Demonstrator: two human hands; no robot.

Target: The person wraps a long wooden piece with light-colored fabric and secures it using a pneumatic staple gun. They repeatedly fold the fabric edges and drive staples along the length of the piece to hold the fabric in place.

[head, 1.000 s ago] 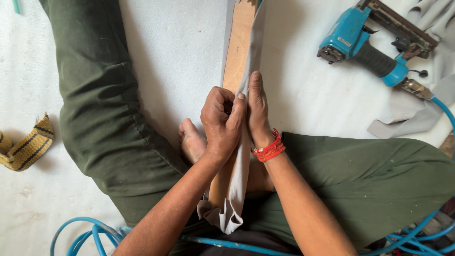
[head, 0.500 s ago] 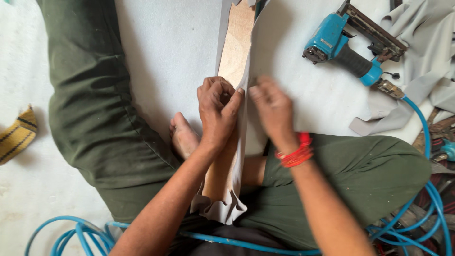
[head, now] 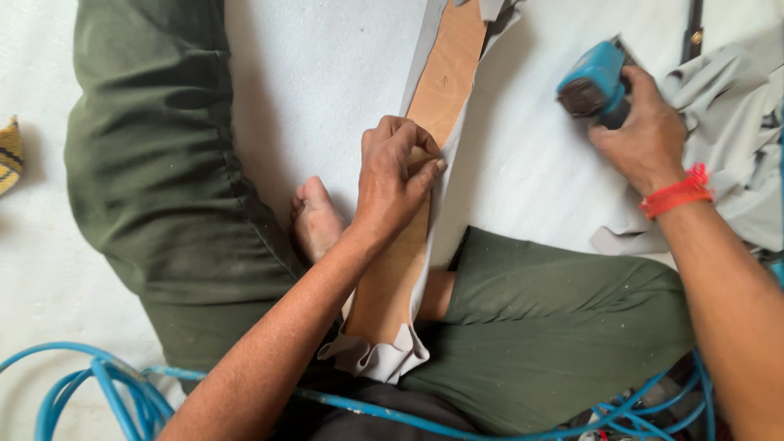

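A long narrow wooden strip (head: 445, 77) wrapped in grey fabric (head: 384, 358) lies lengthwise between my crossed legs on the white floor. My left hand (head: 392, 184) presses down on the strip's middle, pinching the fabric edge against the wood. My right hand (head: 645, 135), with a red thread band at the wrist, is closed around the handle of a blue pneumatic staple gun (head: 592, 77) off to the right of the strip. My bare foot (head: 314, 220) sits just left of the strip.
A blue air hose (head: 98, 384) coils along the bottom, from left to right corner. Loose grey fabric pieces (head: 735, 106) lie at the right under the gun. A yellow woven object (head: 10, 155) shows at the left edge.
My right hand left the strip, swung out to the right and took hold of the blue staple gun. My left hand stayed pressing on the strip. The view moved closer.
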